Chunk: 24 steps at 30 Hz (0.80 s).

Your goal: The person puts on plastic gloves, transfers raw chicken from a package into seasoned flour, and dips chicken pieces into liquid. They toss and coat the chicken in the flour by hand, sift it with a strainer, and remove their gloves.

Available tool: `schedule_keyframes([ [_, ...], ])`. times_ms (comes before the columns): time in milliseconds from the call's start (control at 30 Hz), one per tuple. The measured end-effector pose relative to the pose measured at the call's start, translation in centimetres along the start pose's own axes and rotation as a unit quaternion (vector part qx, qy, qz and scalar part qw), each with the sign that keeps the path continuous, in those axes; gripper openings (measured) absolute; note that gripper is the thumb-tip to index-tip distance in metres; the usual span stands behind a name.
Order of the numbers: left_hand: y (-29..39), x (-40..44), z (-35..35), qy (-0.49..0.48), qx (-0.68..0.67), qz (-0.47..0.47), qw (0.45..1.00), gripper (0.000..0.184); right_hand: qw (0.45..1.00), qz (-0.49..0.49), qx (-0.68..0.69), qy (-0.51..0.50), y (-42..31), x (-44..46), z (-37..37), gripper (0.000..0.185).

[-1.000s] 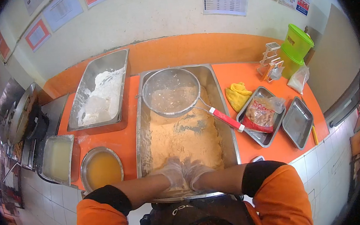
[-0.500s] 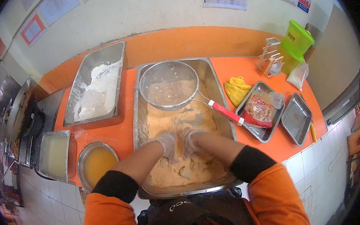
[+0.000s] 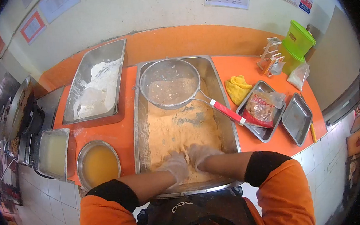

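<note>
A deep metal tray (image 3: 136, 116) holds a layer of pale orange powder (image 3: 181, 133). My left hand (image 3: 176, 167), in a clear glove, is pressed into the powder at the tray's near end. Just right of it, my right hand (image 3: 201, 155), gloved too, also touches the powder. The fingertips of both hands are partly sunk or blurred, so what they hold, if anything, cannot be made out. Across the tray's far end lies a round sieve (image 3: 170, 83) with crumbs in its mesh and a red handle (image 3: 226, 111) over the right rim.
Left stand a tray of white flour (image 3: 98, 89), a bowl of orange liquid (image 3: 99, 164) and a container of pale liquid (image 3: 55, 154). Right are a yellow cloth (image 3: 238, 89), a tray with a bagged item (image 3: 261, 109), a shallow tray (image 3: 297, 119) and green tubs (image 3: 298, 42).
Both hands moved forward to the middle of the powder, close together, then came back to the near end, now slightly farther apart. The sieve stayed on the tray.
</note>
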State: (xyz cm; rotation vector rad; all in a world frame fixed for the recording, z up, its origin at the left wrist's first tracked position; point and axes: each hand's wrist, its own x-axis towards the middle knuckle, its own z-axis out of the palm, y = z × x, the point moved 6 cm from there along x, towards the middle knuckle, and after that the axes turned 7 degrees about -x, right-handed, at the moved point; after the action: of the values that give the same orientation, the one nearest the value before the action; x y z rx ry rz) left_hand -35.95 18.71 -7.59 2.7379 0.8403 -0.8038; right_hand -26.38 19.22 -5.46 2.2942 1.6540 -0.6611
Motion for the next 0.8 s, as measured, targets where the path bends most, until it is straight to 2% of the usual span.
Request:
schedule_keyframes([
  [33, 0.3, 1.1, 1.1, -0.097, 0.073, 0.082, 0.989, 0.040, 0.992, -0.103, -0.049, -0.060, -0.1, 0.9, 0.3, 0.032],
  [67, -1.1, 1.5, 0.7, -0.043, -0.077, 0.033, 0.996, 0.045, 0.967, -0.205, -0.097, -0.117, -0.6, 1.5, 0.2, 0.028],
  [100, -3.2, 1.3, 0.3, 0.015, -0.224, -0.018, 0.974, 0.051, 0.957, -0.217, -0.137, -0.136, -1.1, -1.4, -4.0, 0.031],
  [133, -5.0, 1.2, -0.3, 0.073, -0.366, -0.068, 0.925, 0.058, 0.962, -0.218, -0.113, -0.121, -1.3, -1.8, -4.7, 0.035],
  [200, -4.2, -2.6, -5.4, 0.061, -0.302, -0.067, 0.949, 0.052, 0.969, -0.220, -0.062, -0.096, -1.6, -2.1, -5.4, 0.044],
  [233, -3.6, -4.2, -7.1, 0.050, -0.268, -0.065, 0.960, 0.049, 0.941, -0.284, -0.160, -0.088, -2.7, -2.8, -4.2, 0.042],
  [267, -2.9, -4.6, -6.4, -0.024, -0.188, -0.056, 0.980, 0.046, 0.901, -0.342, -0.254, -0.078, -4.1, -3.7, -2.0, 0.040],
  [333, -2.1, -5.2, -5.1, -0.162, -0.015, -0.039, 0.986, 0.042, 0.904, -0.311, -0.295, 0.001, -5.5, -3.6, 1.1, 0.037],
  [367, -2.4, -4.7, -4.8, -0.147, -0.046, -0.053, 0.987, 0.042, 0.943, -0.222, -0.240, 0.068, -5.6, -2.7, 2.3, 0.036],
  [433, -4.3, -2.2, -1.9, -0.120, -0.111, -0.081, 0.983, 0.043, 0.969, -0.225, -0.095, -0.029, -4.8, -0.7, 1.1, 0.035],
  [533, -6.7, 0.3, 1.9, -0.080, -0.212, -0.119, 0.967, 0.043, 0.944, -0.303, -0.104, -0.083, -4.3, 2.2, 0.6, 0.045],
  [567, -6.4, -0.6, 0.0, -0.081, -0.207, -0.115, 0.968, 0.048, 0.960, -0.251, -0.065, -0.108, -3.9, -1.1, -4.1, 0.046],
  [633, -5.0, -3.4, -5.7, -0.086, -0.204, -0.107, 0.969, 0.057, 0.961, -0.268, -0.070, 0.004, -2.3, -0.6, -4.1, 0.048],
  [667, -4.5, -4.0, -5.8, -0.093, -0.197, -0.075, 0.973, 0.061, 0.957, -0.276, -0.073, 0.060, -1.6, -0.8, -5.0, 0.049],
  [733, -4.0, -5.3, -5.1, -0.111, -0.180, -0.008, 0.977, 0.070, 0.947, -0.298, -0.112, -0.041, -0.9, -1.2, -4.8, 0.052],
  [800, -4.3, -5.6, -4.2, -0.121, -0.228, -0.008, 0.966, 0.081, 0.945, -0.287, -0.100, -0.122, -0.8, -2.4, -7.3, 0.056],
])
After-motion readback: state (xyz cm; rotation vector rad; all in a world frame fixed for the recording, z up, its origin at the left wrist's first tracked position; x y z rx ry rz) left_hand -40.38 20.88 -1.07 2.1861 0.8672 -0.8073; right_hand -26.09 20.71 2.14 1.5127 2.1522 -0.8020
